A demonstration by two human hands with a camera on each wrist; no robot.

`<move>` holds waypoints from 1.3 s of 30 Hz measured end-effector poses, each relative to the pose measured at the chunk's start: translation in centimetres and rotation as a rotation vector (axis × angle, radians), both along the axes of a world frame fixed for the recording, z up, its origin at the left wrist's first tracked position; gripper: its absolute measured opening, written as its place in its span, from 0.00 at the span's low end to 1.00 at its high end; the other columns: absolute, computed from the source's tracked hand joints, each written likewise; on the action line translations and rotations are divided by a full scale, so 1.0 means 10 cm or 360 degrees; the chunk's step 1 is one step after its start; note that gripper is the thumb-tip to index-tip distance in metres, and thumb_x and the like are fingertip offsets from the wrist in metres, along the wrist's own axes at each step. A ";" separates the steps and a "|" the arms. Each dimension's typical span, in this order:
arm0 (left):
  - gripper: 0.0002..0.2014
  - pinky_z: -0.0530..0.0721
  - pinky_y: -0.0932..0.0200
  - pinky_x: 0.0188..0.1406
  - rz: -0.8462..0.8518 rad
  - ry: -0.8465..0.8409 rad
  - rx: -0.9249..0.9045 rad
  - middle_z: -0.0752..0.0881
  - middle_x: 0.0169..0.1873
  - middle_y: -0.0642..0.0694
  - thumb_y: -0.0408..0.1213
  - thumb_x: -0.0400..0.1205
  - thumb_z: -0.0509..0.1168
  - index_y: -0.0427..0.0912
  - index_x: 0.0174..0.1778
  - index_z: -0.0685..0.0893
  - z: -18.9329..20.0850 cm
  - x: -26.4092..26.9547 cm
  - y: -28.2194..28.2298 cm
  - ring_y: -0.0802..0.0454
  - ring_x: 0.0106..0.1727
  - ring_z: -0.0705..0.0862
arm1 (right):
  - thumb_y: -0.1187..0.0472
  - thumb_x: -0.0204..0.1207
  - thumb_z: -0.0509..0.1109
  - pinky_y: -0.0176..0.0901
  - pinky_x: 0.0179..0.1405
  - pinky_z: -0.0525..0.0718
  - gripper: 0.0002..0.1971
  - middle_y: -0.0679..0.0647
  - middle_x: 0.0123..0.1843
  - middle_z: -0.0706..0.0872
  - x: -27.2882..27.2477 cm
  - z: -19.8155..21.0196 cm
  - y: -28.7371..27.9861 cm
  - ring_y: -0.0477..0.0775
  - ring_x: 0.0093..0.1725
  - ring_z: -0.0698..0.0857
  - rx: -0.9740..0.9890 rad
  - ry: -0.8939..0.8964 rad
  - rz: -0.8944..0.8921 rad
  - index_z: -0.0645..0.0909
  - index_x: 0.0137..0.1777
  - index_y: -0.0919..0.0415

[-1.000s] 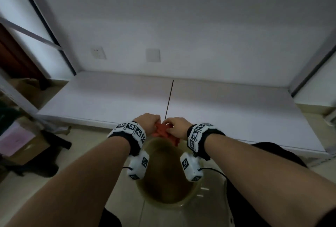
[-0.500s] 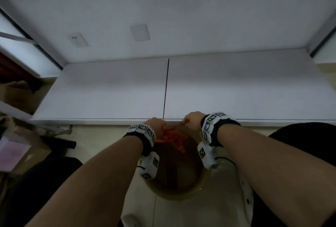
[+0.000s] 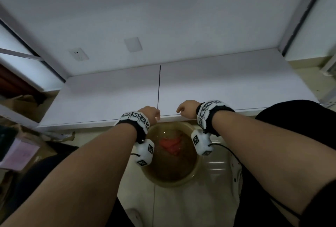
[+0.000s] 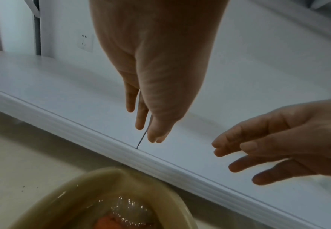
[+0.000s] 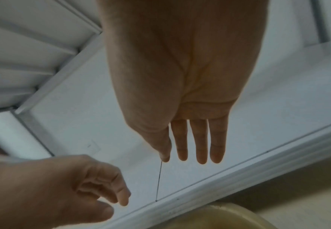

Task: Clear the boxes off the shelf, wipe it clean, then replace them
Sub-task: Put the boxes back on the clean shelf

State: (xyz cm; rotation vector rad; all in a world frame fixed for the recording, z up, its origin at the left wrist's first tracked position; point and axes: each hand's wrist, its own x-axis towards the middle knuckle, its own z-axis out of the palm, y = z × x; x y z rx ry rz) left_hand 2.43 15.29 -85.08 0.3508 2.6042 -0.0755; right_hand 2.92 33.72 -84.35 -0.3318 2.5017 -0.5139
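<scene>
The white shelf [image 3: 218,85] lies bare, with a dark seam down its middle. Below its front edge a beige basin [image 3: 197,163] of water stands on the floor. An orange-red cloth [image 3: 171,144] lies soaking in it. My left hand [image 3: 151,113] hangs at the shelf's front edge, left of the seam, fingers relaxed and empty [image 4: 149,127]. My right hand [image 3: 185,109] is just right of the seam, its fingers straight and holding nothing [image 5: 196,148]. In the left wrist view the basin [image 4: 78,190] and the cloth [image 4: 107,221] show below the hand. No boxes stand on the shelf.
Cardboard boxes [image 3: 23,103] sit on the floor at the left, one with a pink sheet [image 3: 20,154] on top. A wall socket [image 3: 78,54] and a blank plate [image 3: 133,44] are on the wall behind. A shelf post [image 3: 298,19] rises at the right.
Both hands let go of the cloth, which dropped into the basin's water. The hands moved apart and up to the shelf's front edge.
</scene>
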 end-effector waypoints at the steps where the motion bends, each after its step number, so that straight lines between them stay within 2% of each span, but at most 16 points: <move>1: 0.13 0.77 0.52 0.68 -0.0009 0.0033 0.0004 0.82 0.65 0.45 0.32 0.82 0.60 0.43 0.61 0.83 0.06 0.01 -0.05 0.47 0.66 0.79 | 0.68 0.82 0.56 0.41 0.71 0.70 0.20 0.55 0.75 0.74 0.01 0.02 0.00 0.56 0.73 0.74 0.0002 0.0010 -0.0021 0.76 0.72 0.59; 7: 0.13 0.77 0.55 0.68 0.0061 0.0158 0.0061 0.81 0.66 0.46 0.32 0.83 0.60 0.44 0.62 0.82 0.23 -0.05 -0.54 0.48 0.67 0.79 | 0.70 0.81 0.54 0.41 0.71 0.71 0.21 0.54 0.74 0.76 -0.11 0.20 -0.38 0.54 0.73 0.75 0.0016 0.0118 -0.0047 0.77 0.71 0.58; 13: 0.14 0.77 0.54 0.68 0.0298 0.0202 0.0152 0.82 0.66 0.46 0.33 0.83 0.59 0.44 0.62 0.82 0.18 -0.11 -1.43 0.48 0.66 0.80 | 0.69 0.82 0.54 0.42 0.72 0.70 0.21 0.54 0.76 0.74 -0.37 0.21 -1.36 0.55 0.74 0.73 0.0071 0.0132 0.0203 0.76 0.72 0.57; 18: 0.15 0.75 0.55 0.68 0.0713 0.0222 0.0143 0.80 0.67 0.45 0.33 0.83 0.60 0.44 0.65 0.81 0.01 -0.06 -2.46 0.46 0.68 0.78 | 0.67 0.82 0.55 0.42 0.73 0.68 0.21 0.55 0.77 0.72 -0.53 0.11 -2.27 0.55 0.75 0.71 0.0093 0.0104 0.0423 0.75 0.73 0.57; 23: 0.20 0.78 0.52 0.64 0.1234 0.0318 0.0099 0.80 0.67 0.40 0.32 0.82 0.59 0.44 0.71 0.74 -0.11 0.18 -3.45 0.41 0.66 0.79 | 0.66 0.82 0.57 0.40 0.72 0.68 0.20 0.55 0.76 0.73 -0.60 -0.01 -3.08 0.55 0.75 0.72 0.0081 0.0097 0.0537 0.75 0.73 0.56; 26: 0.23 0.74 0.46 0.68 0.1392 0.0549 0.0022 0.77 0.70 0.43 0.34 0.79 0.62 0.49 0.71 0.74 -0.05 0.26 -3.91 0.40 0.70 0.75 | 0.66 0.82 0.57 0.40 0.72 0.67 0.20 0.55 0.76 0.72 -0.59 -0.03 -3.50 0.55 0.75 0.71 0.0071 0.0105 0.0607 0.75 0.73 0.56; 29: 0.23 0.63 0.43 0.72 0.1337 0.1008 -0.0077 0.73 0.73 0.47 0.33 0.79 0.60 0.50 0.71 0.75 0.05 0.38 -4.22 0.42 0.76 0.64 | 0.67 0.82 0.56 0.40 0.71 0.68 0.20 0.55 0.76 0.73 -0.54 -0.03 -3.85 0.55 0.75 0.72 0.0044 0.0134 0.0653 0.75 0.73 0.56; 32: 0.21 0.59 0.39 0.72 0.1379 0.1386 -0.0038 0.71 0.74 0.48 0.33 0.80 0.59 0.49 0.69 0.77 0.19 0.51 -4.45 0.42 0.77 0.61 | 0.67 0.83 0.56 0.40 0.71 0.68 0.20 0.56 0.77 0.72 -0.48 0.02 -4.13 0.56 0.75 0.72 0.0036 0.0159 0.0718 0.74 0.73 0.57; 36: 0.19 0.59 0.39 0.72 0.1416 0.1590 -0.0093 0.73 0.71 0.49 0.36 0.81 0.58 0.50 0.67 0.78 0.36 0.63 -4.66 0.43 0.76 0.63 | 0.66 0.83 0.56 0.39 0.70 0.68 0.20 0.56 0.77 0.72 -0.40 0.13 -4.41 0.56 0.75 0.72 0.0037 0.0192 0.0783 0.74 0.74 0.57; 39: 0.19 0.57 0.36 0.74 0.1580 0.1620 -0.0042 0.72 0.73 0.47 0.40 0.81 0.57 0.50 0.69 0.76 0.54 0.68 -4.76 0.41 0.77 0.62 | 0.65 0.83 0.57 0.40 0.71 0.68 0.20 0.56 0.76 0.72 -0.34 0.21 -4.56 0.56 0.75 0.72 0.0010 0.0240 0.0807 0.74 0.73 0.57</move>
